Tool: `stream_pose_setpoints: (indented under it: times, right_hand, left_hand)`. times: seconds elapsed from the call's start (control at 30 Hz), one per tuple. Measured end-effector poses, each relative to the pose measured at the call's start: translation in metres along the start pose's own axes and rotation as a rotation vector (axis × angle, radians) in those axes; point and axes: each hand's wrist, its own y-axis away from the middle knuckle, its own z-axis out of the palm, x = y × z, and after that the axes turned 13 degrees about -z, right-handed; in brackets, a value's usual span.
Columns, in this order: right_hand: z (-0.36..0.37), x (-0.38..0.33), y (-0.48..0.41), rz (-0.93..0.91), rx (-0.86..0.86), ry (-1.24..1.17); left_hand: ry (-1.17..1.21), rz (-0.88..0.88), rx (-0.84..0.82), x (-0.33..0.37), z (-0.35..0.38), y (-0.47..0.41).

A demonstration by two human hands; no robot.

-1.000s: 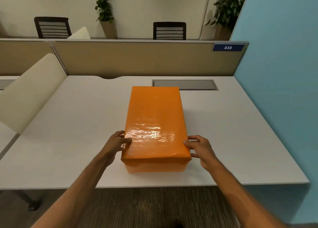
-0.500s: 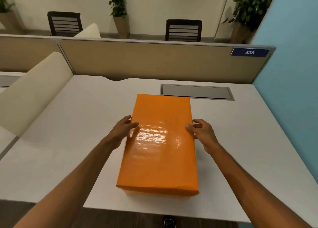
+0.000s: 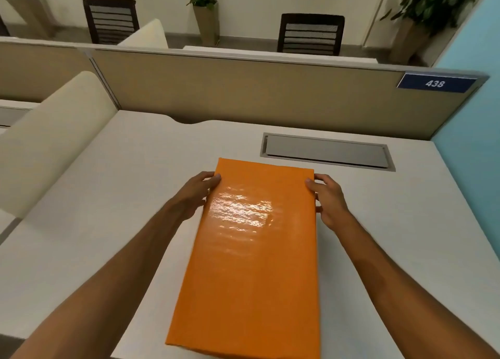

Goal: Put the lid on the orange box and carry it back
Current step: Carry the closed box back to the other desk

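A: Status on the orange box (image 3: 251, 264)?

B: One box, lid (image 3: 259, 223) sitting on it, covering the whole top. Glossy wrap is glaring on the far half. Long axis is running away from the person, near short end at the bottom of the view, far short end pointing toward the cable hatch (image 3: 327, 151). Slight skew: the near end is sitting a bit left of the far end.

A: On the desk?

B: Over the white desk (image 3: 108, 209). The near end is overhanging the desk's front edge. Can't tell if the bottom is touching the surface; the lid is hiding it.

A: Hands?

B: Two, both bare, both up near the far corners of the box. Left hand (image 3: 193, 193) is pressing the left long side, thumb lying on the lid edge. Right hand (image 3: 328, 199) is doing the same on the right long side. Box squeezed between them, fingers curled around the sides; fingertips hidden below the lid.

A: Beyond the box?

B: One hatch just past the far end, offset right. Then one tan partition (image 3: 243, 88), with one blue tag (image 3: 435, 84) reading 438 at its right end. Behind the partition: two dark chairs (image 3: 109, 20), three potted plants (image 3: 204, 9). One cream side panel (image 3: 48, 142) is standing left of the box.
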Motion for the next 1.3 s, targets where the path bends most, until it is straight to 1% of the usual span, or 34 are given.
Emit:
stream_pose_setpoints:
  times: [0.17,0.3,0.43,0.6,0.73,0.8,0.9,1.07,1.17,1.3]
  right_hand:
    - [0.001,0.006,-0.003,-0.011,-0.002,0.010]
    - [0.005,0.011,-0.003,-0.016,0.029,0.009]
    - [0.007,0.016,-0.005,-0.023,0.062,0.066]
    - [0.009,0.016,-0.001,-0.044,0.077,0.124]
    - [0.011,0.015,0.014,-0.057,0.045,0.214]
    - [0.010,0.017,0.031,-0.038,0.026,0.213]
    - [0.002,0.019,0.064,-0.030,0.004,0.150]
    - [-0.011,0.027,0.113,0.012,0.030,0.079]
    - [-0.007,0.032,0.124,-0.004,0.048,0.117]
    - [-0.001,0.030,0.124,-0.017,0.078,0.149]
  left_hand:
    - [-0.027,0.065,0.036,-0.007,-0.002,-0.010]
    - [0.007,0.066,0.013,-0.011,-0.003,-0.015]
    - [0.063,0.086,0.037,-0.017,-0.001,-0.019]
    - [0.069,0.108,0.055,-0.017,0.001,-0.014]
    - [0.059,0.141,0.067,-0.021,0.004,0.001]
    - [0.058,0.138,0.042,-0.029,0.003,0.010]
    - [0.073,0.128,0.003,-0.051,0.000,0.029]
    - [0.070,0.127,-0.011,-0.088,-0.011,0.058]
    - [0.053,0.125,-0.061,-0.090,-0.012,0.065]
    - [0.047,0.127,-0.084,-0.090,-0.011,0.068]
